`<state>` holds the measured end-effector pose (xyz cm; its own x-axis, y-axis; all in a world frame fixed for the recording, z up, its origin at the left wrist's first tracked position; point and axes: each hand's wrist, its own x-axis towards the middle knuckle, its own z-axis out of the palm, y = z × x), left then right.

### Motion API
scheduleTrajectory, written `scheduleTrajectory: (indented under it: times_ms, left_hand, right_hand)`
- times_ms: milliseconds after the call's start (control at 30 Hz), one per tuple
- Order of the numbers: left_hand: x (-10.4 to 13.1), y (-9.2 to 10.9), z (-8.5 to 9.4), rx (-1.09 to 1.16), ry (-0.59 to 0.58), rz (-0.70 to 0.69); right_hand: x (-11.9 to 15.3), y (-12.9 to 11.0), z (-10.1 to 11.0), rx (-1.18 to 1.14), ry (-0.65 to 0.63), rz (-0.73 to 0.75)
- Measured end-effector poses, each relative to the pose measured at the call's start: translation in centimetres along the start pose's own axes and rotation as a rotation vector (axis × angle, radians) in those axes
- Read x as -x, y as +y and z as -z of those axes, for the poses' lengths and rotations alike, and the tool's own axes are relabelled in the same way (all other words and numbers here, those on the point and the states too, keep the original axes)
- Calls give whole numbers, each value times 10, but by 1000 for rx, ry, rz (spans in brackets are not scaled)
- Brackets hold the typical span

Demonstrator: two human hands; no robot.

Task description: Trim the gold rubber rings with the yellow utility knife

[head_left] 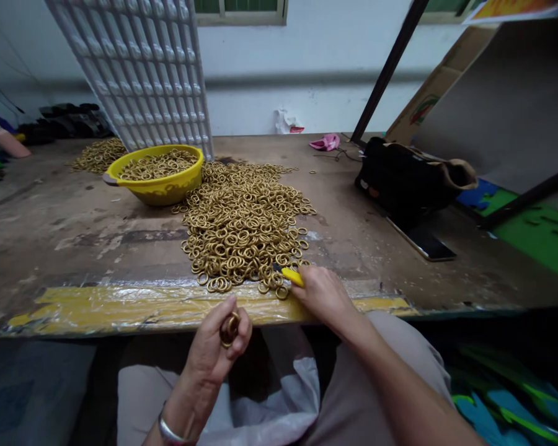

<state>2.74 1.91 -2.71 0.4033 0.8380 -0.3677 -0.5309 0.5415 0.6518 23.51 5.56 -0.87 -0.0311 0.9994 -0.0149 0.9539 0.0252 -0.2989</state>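
A large heap of brass-coloured rings (242, 223) lies spread over the middle of the wooden table (344, 217). My left hand (221, 337), below the table's front edge, has its fingers curled round a few of these rings (229, 329). In my right hand (320, 294) is a yellow-handled tool (292, 277), whose dark tip touches the near right side of the heap. The tip's exact shape is hard to make out. Behind the heap on the left stands a yellow basin (160, 191) filled with more rings.
A tall ribbed translucent panel (139, 68) stands behind the basin, beside a smaller ring pile (100, 155). At right are a black bag (400, 179), a phone (428, 243) and a pink cloth (325, 142). Another person's arm (4, 137) shows at far left.
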Motion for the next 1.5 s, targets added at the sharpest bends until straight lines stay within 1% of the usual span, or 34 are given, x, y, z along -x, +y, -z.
scheduleTrajectory:
  times_ms: [33,67,100,167,233,333,400,467,567,633,700,767,800,867,933,1000,1100,1200,1367,1433,1467,1500]
  left_hand:
    - [-1,-1,1,3,12,1]
    - [-1,-2,1,9,25,-8]
    - [-1,-3,0,27,39,-26]
    - [-1,-5,-3,68,46,-45]
    - [0,-6,-9,78,9,-10]
    - [2,-8,-15,63,-72,1]
    - [3,-9,-18,61,-111,-16]
    - [3,-8,-19,56,-124,-37]
    - [4,-6,-21,21,-128,-63]
    - [6,-3,-22,-27,-111,-62]
    - [7,-1,-23,-94,-68,-79]
    - [8,1,-23,-162,-22,-132]
    - [8,1,-22,-194,-4,-162]
    - [8,1,-20,-248,26,-209]
    - [8,1,-17,-303,52,-237]
    - [8,1,-14,-362,73,-261]
    - [7,1,-11,-438,85,-282]
    - [8,0,-10,-490,93,-275]
    - [10,-1,-13,-584,111,-290]
    - [12,0,-14,-641,110,-312]
    - [14,1,-15,-662,95,-319]
    - [17,2,-16,-674,67,-326]
  right_hand:
    - [2,-2,3,-157,8,8]
    - [4,-4,6,-352,-10,20]
    - [7,-8,9,-564,-58,31]
    - [13,-17,14,-956,-205,22]
    - [19,-27,16,-1211,-314,-21]
    - [23,-36,13,-1368,-357,-48]
    - [24,-37,10,-1402,-360,-47]
    - [24,-37,9,-1408,-345,-47]
    - [25,-37,9,-1350,-321,-1]
    - [26,-37,8,-1242,-279,99]
    - [28,-37,6,-1048,-161,244]
    - [31,-35,2,-784,-29,379]
    - [32,-35,-1,-648,19,425]
    - [35,-34,-6,-419,58,468]
    - [37,-33,-11,-273,70,463]
    - [37,-33,-13,-208,89,453]
    - [37,-34,-13,-192,130,445]
    - [37,-35,-13,-186,147,429]
    - [36,-42,-12,-115,102,408]
    - [33,-39,-9,-64,65,394]
    - [30,-35,-6,-28,45,356]
    - [26,-30,-2,20,22,284]
